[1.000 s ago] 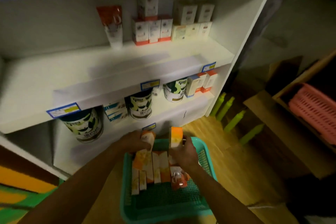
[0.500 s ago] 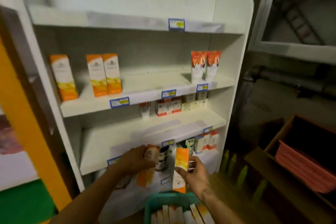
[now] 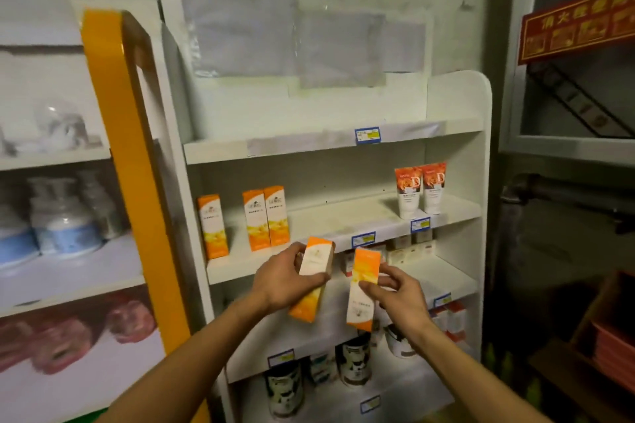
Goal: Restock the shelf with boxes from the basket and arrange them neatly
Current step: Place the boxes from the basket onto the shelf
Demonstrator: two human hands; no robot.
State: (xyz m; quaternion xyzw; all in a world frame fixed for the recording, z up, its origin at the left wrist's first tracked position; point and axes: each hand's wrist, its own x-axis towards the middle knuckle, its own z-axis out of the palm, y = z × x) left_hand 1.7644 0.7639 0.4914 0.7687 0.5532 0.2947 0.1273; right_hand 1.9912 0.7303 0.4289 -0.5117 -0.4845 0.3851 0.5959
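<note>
Orange-and-white cartons are in both hands, raised in front of the white shelf unit. The left hand grips a tilted box around its middle, thumb across the front. The right hand pinches a second box, held nearly upright, just beside the first. Beyond them, three matching boxes stand on the shelf board, two touching, one apart to the left. Two orange-topped tubes stand at its right end. Lower tiers hold what appear to be tins; the labels are blurred.
</note>
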